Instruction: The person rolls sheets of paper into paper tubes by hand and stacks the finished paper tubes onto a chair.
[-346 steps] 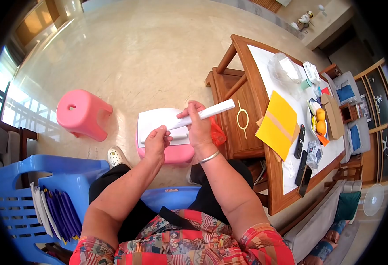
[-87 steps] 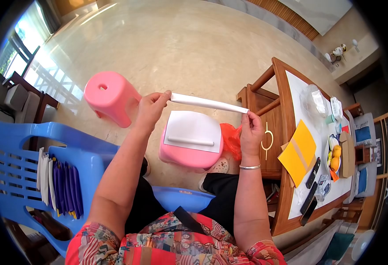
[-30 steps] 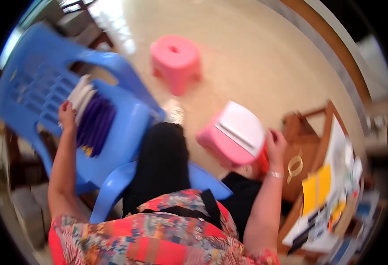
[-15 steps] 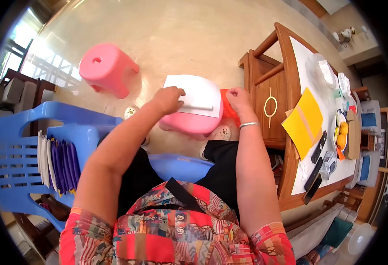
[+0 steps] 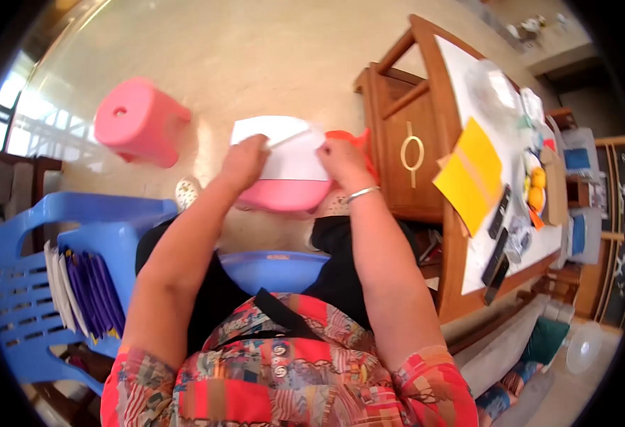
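A white sheet [image 5: 295, 162] lies on top of a pink stool [image 5: 284, 193] in front of my knees. My left hand [image 5: 245, 164] is closed at the sheet's left side, its fingers round the near end of a thin white rod [image 5: 289, 139]. The rod slants up and right over the sheet. My right hand [image 5: 345, 165] is closed in a pinch at the sheet's right edge; what its fingertips hold, if anything, is hidden. Just behind that hand shows an orange-red bag [image 5: 355, 136], partly covered by it.
A second pink stool [image 5: 138, 121] stands at the far left. A blue chair [image 5: 77, 206] with purple and white cloth items [image 5: 88, 288] is at my left. On my right, a wooden table [image 5: 455, 285] carries a yellow envelope [image 5: 473, 174], black remotes [image 5: 497, 260] and fruit [image 5: 537, 186].
The rod, lying level across the lower part of the sheet before, now slants up and right at my left hand. My right hand has moved from the orange-red bag to the sheet's right edge.
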### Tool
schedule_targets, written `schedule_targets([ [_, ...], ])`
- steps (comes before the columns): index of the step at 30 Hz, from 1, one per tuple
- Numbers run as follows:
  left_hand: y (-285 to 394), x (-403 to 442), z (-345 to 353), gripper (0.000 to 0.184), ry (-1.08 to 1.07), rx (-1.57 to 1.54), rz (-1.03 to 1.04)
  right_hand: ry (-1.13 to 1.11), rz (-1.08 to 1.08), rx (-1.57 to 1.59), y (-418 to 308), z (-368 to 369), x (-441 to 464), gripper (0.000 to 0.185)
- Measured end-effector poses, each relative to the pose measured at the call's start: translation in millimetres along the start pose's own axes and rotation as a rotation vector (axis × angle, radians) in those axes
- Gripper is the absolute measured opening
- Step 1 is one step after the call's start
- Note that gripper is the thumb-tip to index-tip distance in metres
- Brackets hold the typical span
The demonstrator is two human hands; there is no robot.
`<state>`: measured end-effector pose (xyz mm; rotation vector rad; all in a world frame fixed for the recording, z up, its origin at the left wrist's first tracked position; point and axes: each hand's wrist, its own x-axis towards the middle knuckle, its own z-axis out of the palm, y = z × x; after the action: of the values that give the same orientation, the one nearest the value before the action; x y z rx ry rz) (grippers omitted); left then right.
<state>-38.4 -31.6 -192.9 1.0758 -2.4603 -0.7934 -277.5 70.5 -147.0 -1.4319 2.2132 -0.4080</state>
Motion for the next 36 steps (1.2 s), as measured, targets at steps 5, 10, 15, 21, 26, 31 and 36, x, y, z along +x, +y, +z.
schedule_targets([
  [5, 40, 17, -75, 0.03, 0.094, -0.213, -0.118, 0.259, -0.305, 0.264, -41, -56, -66, 0.021],
  [10, 75, -5, -137, 0.026, 0.017, -0.568, -0.029, 0.599, -0.297, 0.138, -33, -146, -162, 0.022],
  [15, 32, -18, -127, 0.025, 0.144, -0.653, -0.104, 0.801, 0.283, -0.158, 87, -222, -240, 0.027],
  [21, -19, -2, -116, 0.029, 0.157, -0.514, -0.218, 0.616, 0.74, -0.309, 163, -238, -306, 0.043],
  [26, -32, 6, -108, 0.029, 0.201, -0.389, -0.224, 0.525, 0.735, -0.297, 179, -216, -305, 0.045],
  [31, -46, 9, -100, 0.029, 0.251, -0.298, -0.184, 0.547, 0.602, -0.475, 198, -208, -299, 0.033],
  [36, -37, 12, -106, 0.038, 0.266, -0.187, -0.231, 0.502, 0.661, -0.438, 202, -211, -304, 0.049],
])
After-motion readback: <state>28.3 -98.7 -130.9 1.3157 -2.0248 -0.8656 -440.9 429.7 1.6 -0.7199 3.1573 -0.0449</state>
